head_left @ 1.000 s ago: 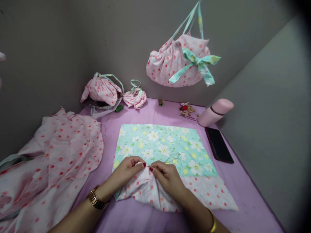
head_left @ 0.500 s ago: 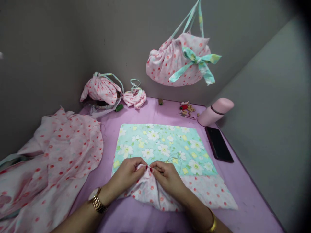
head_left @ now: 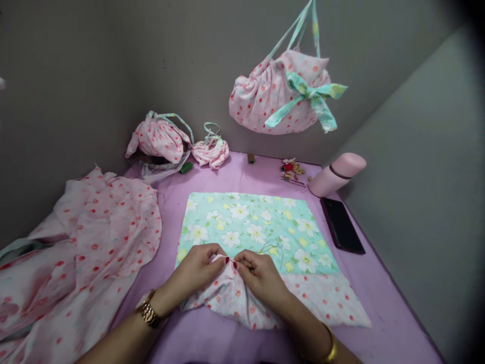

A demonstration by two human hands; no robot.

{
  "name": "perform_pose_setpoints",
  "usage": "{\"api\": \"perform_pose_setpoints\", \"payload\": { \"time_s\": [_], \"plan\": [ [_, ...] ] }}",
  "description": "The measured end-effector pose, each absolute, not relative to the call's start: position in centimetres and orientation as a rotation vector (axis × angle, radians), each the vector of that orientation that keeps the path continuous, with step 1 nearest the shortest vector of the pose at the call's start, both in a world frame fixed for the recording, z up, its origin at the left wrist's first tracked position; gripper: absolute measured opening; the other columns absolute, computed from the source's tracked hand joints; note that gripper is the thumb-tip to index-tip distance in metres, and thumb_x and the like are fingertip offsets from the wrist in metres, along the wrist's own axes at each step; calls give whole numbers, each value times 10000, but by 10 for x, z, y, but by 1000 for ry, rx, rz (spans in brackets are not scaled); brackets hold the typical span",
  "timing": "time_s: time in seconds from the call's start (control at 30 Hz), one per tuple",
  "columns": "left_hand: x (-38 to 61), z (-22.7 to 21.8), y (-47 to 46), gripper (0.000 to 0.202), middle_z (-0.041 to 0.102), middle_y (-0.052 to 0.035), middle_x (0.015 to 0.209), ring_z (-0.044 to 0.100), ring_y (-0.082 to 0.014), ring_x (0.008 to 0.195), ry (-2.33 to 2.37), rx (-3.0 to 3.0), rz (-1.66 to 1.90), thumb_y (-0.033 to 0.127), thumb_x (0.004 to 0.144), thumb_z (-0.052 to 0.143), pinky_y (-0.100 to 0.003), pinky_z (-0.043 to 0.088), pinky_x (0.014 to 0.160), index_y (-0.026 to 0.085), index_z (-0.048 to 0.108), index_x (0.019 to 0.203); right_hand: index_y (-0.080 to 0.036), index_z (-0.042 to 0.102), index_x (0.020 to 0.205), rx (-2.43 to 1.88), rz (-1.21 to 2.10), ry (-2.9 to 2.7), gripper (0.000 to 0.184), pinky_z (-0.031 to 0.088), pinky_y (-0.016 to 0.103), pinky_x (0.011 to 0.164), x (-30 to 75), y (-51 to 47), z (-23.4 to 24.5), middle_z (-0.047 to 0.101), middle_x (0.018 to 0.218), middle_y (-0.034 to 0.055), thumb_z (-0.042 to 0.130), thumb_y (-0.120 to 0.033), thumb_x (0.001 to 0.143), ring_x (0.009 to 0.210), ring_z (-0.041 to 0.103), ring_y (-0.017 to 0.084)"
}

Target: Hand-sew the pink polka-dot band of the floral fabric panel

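Note:
Both hands meet at the middle of a floral fabric piece lying on the table. Its main part is mint green fabric point(head_left: 242, 212) with white and yellow flowers; along the near side runs a pink dotted fabric border point(head_left: 326, 296). My left hand point(head_left: 204, 270) pinches the fabric between thumb and fingers, bunching it up. Close beside it, my right hand point(head_left: 261, 278) pinches the same gathered fold, thumb tips nearly touching. A loose dark thread point(head_left: 280, 247) curls over the green fabric near the right hand. Whether a needle is between the fingers I cannot make out.
Left lies a large pink dotted cloth point(head_left: 109, 222). At the back sit two pink pouches, one a drawstring bag point(head_left: 161, 139), plus a green thread spool point(head_left: 186, 168) and a red spool point(head_left: 287, 167). Right are a pink bottle point(head_left: 337, 174) and phone point(head_left: 342, 226). A bag point(head_left: 278, 96) hangs above.
Very little differs. My left hand and wrist have shifted slightly left, and both hands still pinch the gathered fabric.

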State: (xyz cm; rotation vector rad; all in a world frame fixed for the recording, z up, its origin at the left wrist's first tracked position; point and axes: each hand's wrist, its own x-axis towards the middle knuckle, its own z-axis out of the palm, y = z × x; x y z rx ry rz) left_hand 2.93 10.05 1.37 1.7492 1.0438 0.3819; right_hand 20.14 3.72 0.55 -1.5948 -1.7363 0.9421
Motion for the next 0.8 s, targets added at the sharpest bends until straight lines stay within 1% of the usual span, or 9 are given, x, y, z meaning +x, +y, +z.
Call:
{"api": "perform_pose_setpoints", "payload": {
  "time_s": [0.13,0.33,0.53,0.63,0.8],
  "plan": [
    [30,15,99,186,639,-8,664,554,-153,632,1027,1757,381,256,792,487,-245,390,579,180,636,710,-191,592,732,-1595,946,-1714,123,248,209,462,202,37,5,363,456,-78,494,-188,808,434,322,81],
    [29,10,99,193,599,2,655,515,-141,612,998,1713,392,281,815,475,-236,370,557,178,617,734,-177,596,717,-1543,1172,-1501,140,191,207,431,204,40,3,294,456,-84,521,-265,798,429,251,75],
    [28,9,100,218,593,4,687,510,-137,627,874,1533,399,334,832,473,-245,383,598,170,615,802,-167,613,718,-1461,1312,-1376,159,183,208,433,205,41,2,317,483,-75,558,-301,784,448,258,71],
    [28,10,100,224,590,5,691,506,-131,626,815,1387,409,366,817,509,-246,382,611,166,609,792,-167,633,734,-1445,1352,-1344,183,185,208,429,207,41,3,315,482,-74,572,-331,786,448,258,68],
    [29,10,98,234,583,8,687,493,-111,596,766,1159,404,391,783,569,-236,365,585,159,595,792,-170,644,730,-1412,1351,-1328,199,193,207,426,207,41,4,326,478,-71,577,-349,788,446,266,69]
  ]
}}
